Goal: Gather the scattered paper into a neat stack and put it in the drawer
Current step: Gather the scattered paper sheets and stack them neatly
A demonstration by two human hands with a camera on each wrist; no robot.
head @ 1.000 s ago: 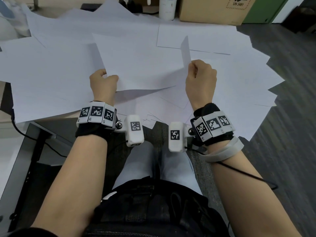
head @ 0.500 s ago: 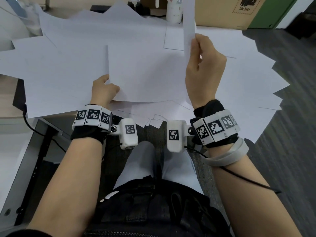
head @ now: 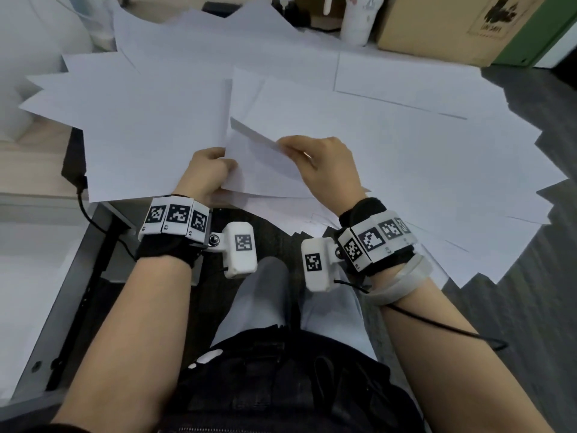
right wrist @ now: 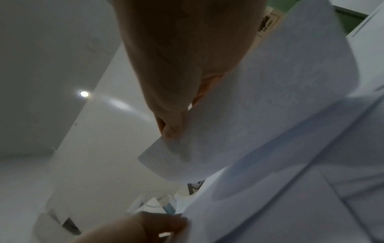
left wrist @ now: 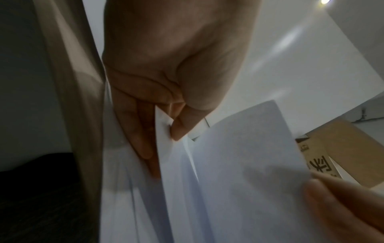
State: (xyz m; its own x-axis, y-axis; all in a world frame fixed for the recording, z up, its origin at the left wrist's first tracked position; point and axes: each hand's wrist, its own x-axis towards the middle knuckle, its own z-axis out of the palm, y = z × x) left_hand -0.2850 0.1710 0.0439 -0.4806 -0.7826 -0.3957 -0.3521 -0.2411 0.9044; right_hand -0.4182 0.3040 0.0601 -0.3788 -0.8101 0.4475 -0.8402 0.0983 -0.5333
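Many white paper sheets [head: 406, 145] lie fanned out and overlapping in front of me. My left hand [head: 208, 170] pinches the near left corner of a few gathered sheets [head: 265, 170]; in the left wrist view thumb and fingers [left wrist: 176, 129] clamp the paper edge [left wrist: 164, 148]. My right hand [head: 318, 157] pinches a single sheet [head: 256, 132] by its edge and holds it just above the gathered sheets. The right wrist view shows its thumb [right wrist: 170, 129] pressed on that sheet's corner [right wrist: 166, 157]. No drawer is recognisable in any view.
A cardboard box [head: 449, 23] and a white bottle [head: 356, 23] stand at the far edge. A dark desk frame [head: 93, 245] with a black cable [head: 84, 198] runs down the left. Grey floor [head: 530, 307] shows on the right, my lap below.
My right hand had raised one sheet upright; now it has swung it down and left over the sheets my left hand holds. The left hand has stayed on its corner.
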